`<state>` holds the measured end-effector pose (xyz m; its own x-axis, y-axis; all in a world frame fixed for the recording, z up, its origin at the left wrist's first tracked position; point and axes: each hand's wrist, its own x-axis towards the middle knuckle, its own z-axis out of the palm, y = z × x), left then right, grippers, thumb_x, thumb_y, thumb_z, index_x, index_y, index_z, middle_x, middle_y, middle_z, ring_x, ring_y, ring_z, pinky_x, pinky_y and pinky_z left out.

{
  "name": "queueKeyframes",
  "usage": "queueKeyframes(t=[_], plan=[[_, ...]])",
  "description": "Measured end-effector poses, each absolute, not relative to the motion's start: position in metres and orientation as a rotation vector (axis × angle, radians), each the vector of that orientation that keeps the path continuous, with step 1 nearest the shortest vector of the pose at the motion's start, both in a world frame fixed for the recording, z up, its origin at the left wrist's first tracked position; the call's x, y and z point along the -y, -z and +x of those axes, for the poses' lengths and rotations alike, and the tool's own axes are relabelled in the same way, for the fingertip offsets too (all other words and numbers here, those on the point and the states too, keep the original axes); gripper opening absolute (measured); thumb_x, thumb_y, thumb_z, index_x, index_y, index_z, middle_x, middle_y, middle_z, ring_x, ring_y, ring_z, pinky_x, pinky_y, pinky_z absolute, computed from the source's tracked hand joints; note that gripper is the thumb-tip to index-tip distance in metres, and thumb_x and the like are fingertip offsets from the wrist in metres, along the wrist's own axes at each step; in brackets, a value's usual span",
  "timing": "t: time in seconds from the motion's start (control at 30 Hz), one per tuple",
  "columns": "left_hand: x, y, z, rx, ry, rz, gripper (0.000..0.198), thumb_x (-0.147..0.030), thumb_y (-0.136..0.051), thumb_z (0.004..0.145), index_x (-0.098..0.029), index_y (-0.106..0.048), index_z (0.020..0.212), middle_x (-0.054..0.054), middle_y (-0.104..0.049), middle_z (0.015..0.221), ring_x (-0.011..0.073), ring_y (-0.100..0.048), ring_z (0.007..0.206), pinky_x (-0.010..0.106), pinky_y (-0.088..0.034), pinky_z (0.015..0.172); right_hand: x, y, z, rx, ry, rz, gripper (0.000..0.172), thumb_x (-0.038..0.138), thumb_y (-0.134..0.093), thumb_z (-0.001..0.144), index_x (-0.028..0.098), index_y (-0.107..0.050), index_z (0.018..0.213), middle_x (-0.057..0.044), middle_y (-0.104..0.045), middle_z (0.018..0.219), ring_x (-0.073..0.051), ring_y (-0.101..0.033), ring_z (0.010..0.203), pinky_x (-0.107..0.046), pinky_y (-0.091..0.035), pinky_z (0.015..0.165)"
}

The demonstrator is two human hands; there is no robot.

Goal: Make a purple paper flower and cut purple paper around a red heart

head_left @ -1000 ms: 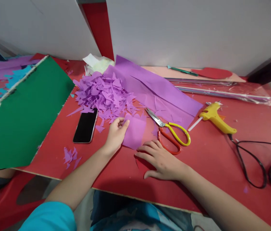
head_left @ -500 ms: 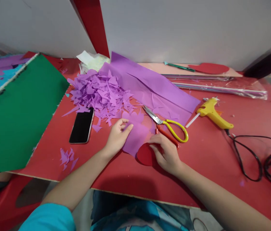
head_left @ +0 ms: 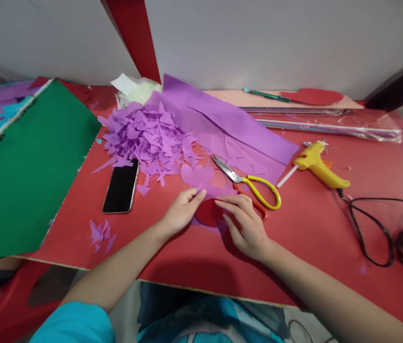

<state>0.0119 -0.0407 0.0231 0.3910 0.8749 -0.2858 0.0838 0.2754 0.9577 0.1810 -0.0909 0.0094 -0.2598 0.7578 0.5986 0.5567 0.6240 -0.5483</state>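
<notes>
My left hand [head_left: 183, 209] grips the left edge of a purple paper piece [head_left: 205, 226] between thumb and fingers. On top of that piece lies a red paper shape [head_left: 207, 213] with a rounded edge. The fingertips of my right hand [head_left: 246, 224] pinch its right side. Just beyond my hands are purple heart-shaped cutouts [head_left: 197, 175]. Scissors [head_left: 236, 178] with one yellow and one red handle lie partly open past my right hand, the red handle partly hidden by it.
A heap of purple scraps [head_left: 147, 138] lies behind a phone [head_left: 121, 188]. Purple sheets [head_left: 223, 124] stretch across the back. A yellow glue gun [head_left: 321, 166] with a black cord is at right, a green board [head_left: 33, 176] at left.
The red shape has moved left and up onto the purple piece, with my right hand on it. The purple piece is turned, and my left hand has shifted slightly right.
</notes>
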Motion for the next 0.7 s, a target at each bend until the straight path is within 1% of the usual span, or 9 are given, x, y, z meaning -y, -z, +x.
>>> queueKeyframes(t=[0.07,0.2,0.47,0.63,0.7], plan=[[0.0413,-0.0216,0.0124,-0.998,-0.683,1.061,0.039,-0.052,-0.057,0.078,-0.013,-0.059,0.072,-0.001,-0.059,0.063,0.0120,-0.053,0.059,0.027,-0.042,0.065,0.0906,-0.0078,0.1813,1.959,-0.269,-1.066,0.038,0.003,-0.043,0.085,0.020,-0.050,0.118,-0.012,-0.060,0.102,-0.022,-0.057,0.094,-0.041,-0.044,0.080],[0.0421,-0.0194,0.0140,-0.864,-0.694,0.864,0.038,-0.050,-0.063,0.074,-0.013,-0.064,0.077,0.003,-0.066,0.067,0.0151,-0.060,0.064,0.028,-0.045,0.067,0.0896,-0.0042,0.1819,1.937,-0.279,-1.109,0.041,0.000,-0.041,0.084,0.021,-0.050,0.118,-0.011,-0.060,0.103,-0.022,-0.055,0.095,-0.041,-0.042,0.080],[0.0433,-0.0223,0.0151,-0.839,-0.654,0.770,0.036,-0.047,-0.069,0.070,-0.012,-0.068,0.080,0.005,-0.069,0.068,0.0151,-0.063,0.063,0.026,-0.047,0.064,0.0879,-0.0011,0.1821,1.921,-0.270,-1.121,0.043,-0.001,-0.039,0.083,0.022,-0.052,0.117,-0.010,-0.061,0.102,-0.023,-0.054,0.094,-0.042,-0.042,0.081],[0.0427,-0.0226,0.0140,-0.831,-0.633,0.852,0.035,-0.037,-0.074,0.067,-0.011,-0.067,0.090,0.006,-0.072,0.082,0.0177,-0.066,0.073,0.030,-0.050,0.073,0.0875,-0.0027,0.1814,1.919,-0.266,-1.148,0.041,0.001,-0.040,0.083,0.023,-0.051,0.115,-0.009,-0.060,0.101,-0.023,-0.054,0.094,-0.044,-0.043,0.082],[0.0424,-0.0227,0.0138,-0.839,-0.638,0.898,0.037,-0.034,-0.076,0.066,-0.012,-0.066,0.093,0.007,-0.072,0.087,0.0189,-0.067,0.077,0.031,-0.051,0.076,0.0881,-0.0038,0.1815,1.905,-0.258,-1.167,0.039,0.004,-0.044,0.083,0.024,-0.051,0.115,-0.009,-0.057,0.105,-0.024,-0.052,0.098,-0.046,-0.043,0.085]])
